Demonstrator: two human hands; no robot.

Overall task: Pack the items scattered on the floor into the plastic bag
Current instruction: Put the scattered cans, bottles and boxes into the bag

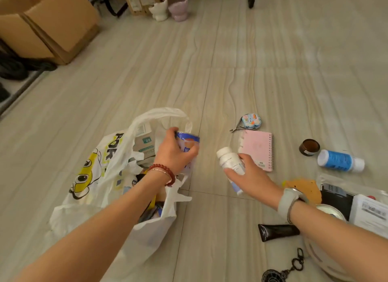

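Now left hand [176, 153] gripping blue pouch [187, 144] over white printed bag [92, 176], right hand [251, 176] gripping white bottle [230, 159].

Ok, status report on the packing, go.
Left hand grips blue pouch at plastic bag mouth. Right hand holds white bottle. Pink notebook on floor. Nothing blocking.

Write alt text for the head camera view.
A person's left hand holds a blue pouch over an open white plastic bag on the floor, while the right hand grips a white bottle. A pink notebook and other items lie scattered to the right.
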